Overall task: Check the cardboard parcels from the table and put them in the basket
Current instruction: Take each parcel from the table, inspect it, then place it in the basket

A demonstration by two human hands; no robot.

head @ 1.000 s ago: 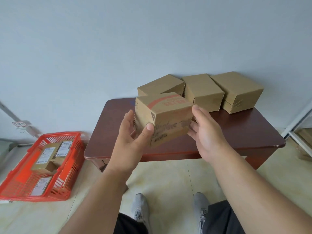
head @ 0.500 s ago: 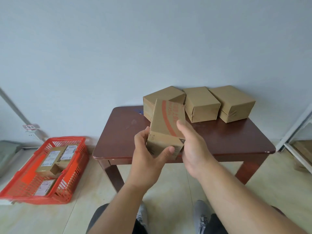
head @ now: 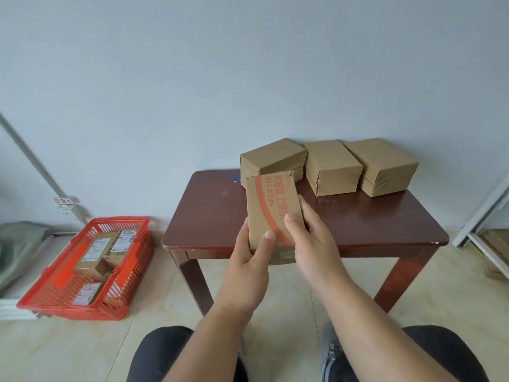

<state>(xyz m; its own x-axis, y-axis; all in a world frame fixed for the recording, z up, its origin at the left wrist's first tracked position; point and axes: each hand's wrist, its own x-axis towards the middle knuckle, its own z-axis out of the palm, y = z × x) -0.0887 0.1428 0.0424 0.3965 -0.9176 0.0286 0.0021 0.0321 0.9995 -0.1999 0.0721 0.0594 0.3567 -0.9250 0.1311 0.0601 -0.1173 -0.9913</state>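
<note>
Presently one cardboard parcel (head: pixel 271 210) with red print is held upright in front of the bench edge, gripped by both hands: the left hand (head: pixel 249 268) has its thumb on the front face, and the right hand (head: pixel 311 244) is curled round the right side. It is judged that the check is in progress and about half of the work is left, since several labelled parcels (head: pixel 103 253) are already lying in the red basket (head: pixel 55 279), while three plain parcels (head: pixel 332 166) are standing in a row at the back of the bench (head: pixel 209 213). The dark wooden bench is placed against a pale wall, the basket is on the light tiled floor well apart to its left, and a white frame (head: pixel 484 213) is seen at the right edge.
</note>
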